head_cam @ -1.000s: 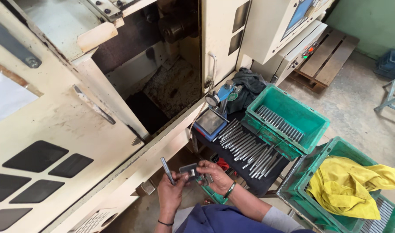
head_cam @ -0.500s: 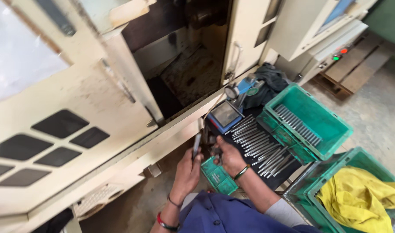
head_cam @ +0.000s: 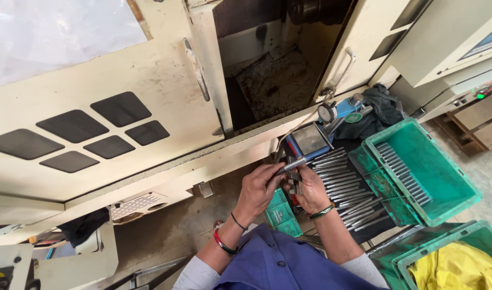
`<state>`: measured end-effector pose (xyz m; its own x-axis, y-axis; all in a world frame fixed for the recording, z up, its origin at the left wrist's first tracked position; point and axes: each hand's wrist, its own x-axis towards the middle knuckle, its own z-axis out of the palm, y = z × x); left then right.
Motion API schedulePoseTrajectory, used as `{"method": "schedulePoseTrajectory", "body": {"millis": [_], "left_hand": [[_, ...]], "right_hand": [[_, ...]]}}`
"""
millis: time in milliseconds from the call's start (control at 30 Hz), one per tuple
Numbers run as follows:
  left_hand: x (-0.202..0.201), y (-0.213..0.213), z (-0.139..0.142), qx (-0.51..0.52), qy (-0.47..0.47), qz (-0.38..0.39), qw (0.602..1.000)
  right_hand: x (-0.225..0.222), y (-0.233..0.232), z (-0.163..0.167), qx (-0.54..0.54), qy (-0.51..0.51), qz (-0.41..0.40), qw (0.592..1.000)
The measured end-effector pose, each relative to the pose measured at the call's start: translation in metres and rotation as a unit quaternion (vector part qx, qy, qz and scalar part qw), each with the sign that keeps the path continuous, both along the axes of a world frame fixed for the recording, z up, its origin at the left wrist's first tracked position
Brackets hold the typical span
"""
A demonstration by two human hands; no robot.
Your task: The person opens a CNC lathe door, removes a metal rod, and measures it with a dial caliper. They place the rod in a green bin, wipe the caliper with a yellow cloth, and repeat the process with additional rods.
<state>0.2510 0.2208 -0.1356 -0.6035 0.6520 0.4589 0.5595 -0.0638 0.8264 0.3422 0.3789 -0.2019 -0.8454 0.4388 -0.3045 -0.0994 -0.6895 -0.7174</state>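
Left hand [head_cam: 258, 187] pinches a short metal rod [head_cam: 290, 165] at its lower end, tilted, just above the right hand [head_cam: 312, 189], which is closed around a small dark gauge block [head_cam: 294, 185]. Both sit in front of the cream machine [head_cam: 149, 107], beside rows of rods [head_cam: 342, 182] on a dark tray; a green crate [head_cam: 445, 198] holds more.
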Motion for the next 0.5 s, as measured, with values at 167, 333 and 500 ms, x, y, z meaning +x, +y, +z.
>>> {"method": "schedulePoseTrajectory", "body": {"millis": [167,333,500], "left_hand": [[0.002,-0.002,-0.005,-0.017,0.021,0.018,0.999],[0.002,-0.001,-0.009,-0.022,0.168,0.054,0.984],[0.008,0.002,-0.025,-0.105,0.179,0.078,0.975]], "right_hand": [[0.002,-0.001,-0.01,0.006,-0.024,-0.004,1.0],[0.004,0.0,-0.019,0.007,-0.014,0.006,1.0],[0.005,-0.009,-0.022,0.023,-0.048,0.01,0.999]]}}
